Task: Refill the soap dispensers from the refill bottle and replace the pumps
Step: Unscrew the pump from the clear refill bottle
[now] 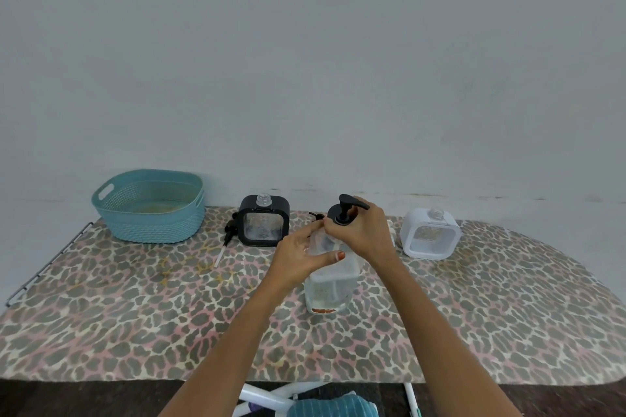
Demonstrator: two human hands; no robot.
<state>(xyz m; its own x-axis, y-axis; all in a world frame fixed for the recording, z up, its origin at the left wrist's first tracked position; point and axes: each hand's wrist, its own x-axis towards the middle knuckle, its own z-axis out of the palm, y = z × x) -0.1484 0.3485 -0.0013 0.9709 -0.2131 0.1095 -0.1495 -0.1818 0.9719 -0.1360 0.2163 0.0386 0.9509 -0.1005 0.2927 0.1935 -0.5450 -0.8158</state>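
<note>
A clear bottle (330, 284) with a black pump (347, 210) on top stands mid-table. My left hand (299, 256) wraps its upper body, thumb across the front. My right hand (360, 230) grips the pump's collar at the bottle neck. A black-framed dispenser (264, 222) stands behind on the left with its neck uncovered, and a loose black pump (227, 237) with a white tube lies beside it. A white-framed dispenser (430, 234) stands at the right, its neck also uncovered. Another small dark part shows just behind my left fingers.
A teal plastic basket (150, 206) sits at the table's back left. The leopard-print ironing-board surface (135, 315) ends at a metal rack on the left and rounds off on the right. A grey wall stands close behind.
</note>
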